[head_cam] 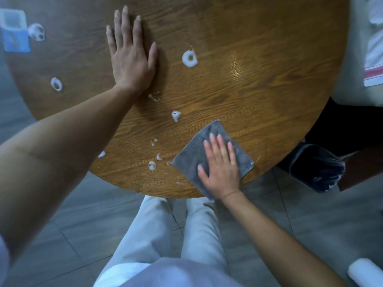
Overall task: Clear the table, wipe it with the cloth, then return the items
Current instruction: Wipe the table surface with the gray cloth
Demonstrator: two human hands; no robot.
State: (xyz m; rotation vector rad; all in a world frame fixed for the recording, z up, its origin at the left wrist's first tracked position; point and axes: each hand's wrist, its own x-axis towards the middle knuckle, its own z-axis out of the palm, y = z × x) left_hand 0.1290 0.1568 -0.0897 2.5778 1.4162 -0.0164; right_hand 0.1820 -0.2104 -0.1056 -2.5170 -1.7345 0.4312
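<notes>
Currently, a grey folded microfibre cloth [209, 151] is pressed flat at the near edge of the round wooden table [248, 79] by the spread right hand [219, 170]. Left hand [130, 59] is laid flat, fingers spread, farther left. Cloth judged soft, light, best driven under the palm toward white foam blobs [189, 58].

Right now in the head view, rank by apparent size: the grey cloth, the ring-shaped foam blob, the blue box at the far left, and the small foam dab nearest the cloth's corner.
1. grey cloth, partly under the right hand
2. blue box, blurred and farther away, so its rank against the cloth is unsure
3. ring-shaped foam blob
4. small foam dab
</notes>
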